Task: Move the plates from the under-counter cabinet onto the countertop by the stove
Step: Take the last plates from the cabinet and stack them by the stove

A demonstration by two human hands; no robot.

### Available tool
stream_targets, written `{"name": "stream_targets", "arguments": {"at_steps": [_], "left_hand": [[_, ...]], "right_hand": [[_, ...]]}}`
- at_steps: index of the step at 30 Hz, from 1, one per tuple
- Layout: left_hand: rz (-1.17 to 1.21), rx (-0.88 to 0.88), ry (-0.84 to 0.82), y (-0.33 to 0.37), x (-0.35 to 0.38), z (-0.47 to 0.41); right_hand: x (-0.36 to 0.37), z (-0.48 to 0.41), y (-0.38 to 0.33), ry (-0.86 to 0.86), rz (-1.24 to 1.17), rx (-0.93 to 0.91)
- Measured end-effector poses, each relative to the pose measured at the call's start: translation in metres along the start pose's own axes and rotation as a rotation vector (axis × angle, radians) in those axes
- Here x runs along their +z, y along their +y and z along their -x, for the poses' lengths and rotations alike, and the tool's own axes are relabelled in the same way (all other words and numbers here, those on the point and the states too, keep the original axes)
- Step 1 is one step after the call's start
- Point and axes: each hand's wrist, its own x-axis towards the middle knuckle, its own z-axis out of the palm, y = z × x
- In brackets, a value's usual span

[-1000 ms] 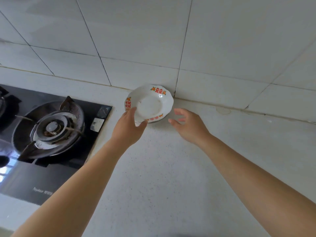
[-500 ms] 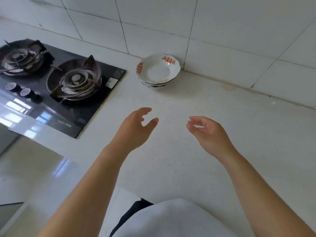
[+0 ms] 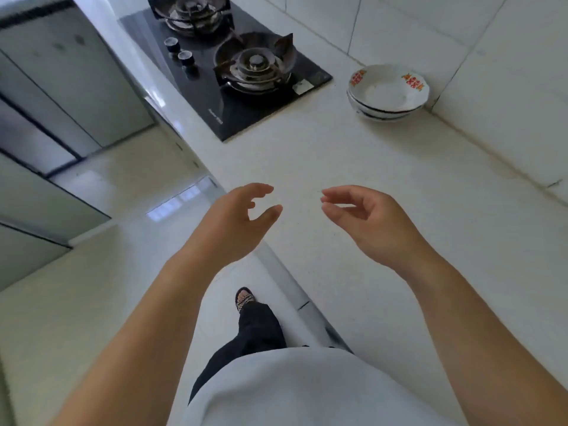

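Though white print runs along the stove's (image 3: 215,96) near edge, it is too small to read. Two red-orange patches mark the top rim of the plates (image 3: 388,90). These are stacked, at least two, on the countertop (image 3: 384,186) at far right against the wall, just right of the stove. Bare counter lies between them and the hands. The left hand (image 3: 233,222), over the counter's front edge, and the right hand (image 3: 368,219) hover loosely curled, holding nothing. The stove has two burners and two knobs.

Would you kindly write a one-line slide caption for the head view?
Empty left hand and right hand hover at the countertop; stacked plates sit beside the stove near the tiled wall.
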Motion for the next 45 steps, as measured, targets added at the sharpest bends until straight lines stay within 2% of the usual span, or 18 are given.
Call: {"name": "stream_targets", "arguments": {"at_steps": [2, 9, 16, 24, 35, 40, 45], "left_hand": [[0.075, -0.075, -0.006, -0.016, -0.014, 0.013], [0.162, -0.166, 0.128, -0.07, -0.059, 0.027], [0.171, -0.287, 0.19, -0.144, -0.13, 0.032], [0.147, -0.347, 0.35, -0.228, -0.233, 0.044], [0.206, -0.547, 0.509, -0.312, -0.286, 0.074], [0.205, -0.6, 0.507, -0.336, -0.311, 0.042], [0.187, -0.569, 0.51, -0.351, -0.356, -0.047]], "right_hand": [[0.013, -0.001, -0.014, -0.082, -0.04, -0.016], [0.064, -0.027, -0.055, -0.2, 0.094, -0.094], [0.167, -0.07, -0.102, -0.308, 0.187, -0.154], [0.287, -0.117, -0.173, -0.377, 0.455, -0.366], [0.408, -0.159, -0.226, -0.678, 0.562, -0.506], [0.443, -0.203, -0.242, -0.755, 0.552, -0.52], [0.464, -0.287, -0.264, -0.752, 0.541, -0.55]]}}
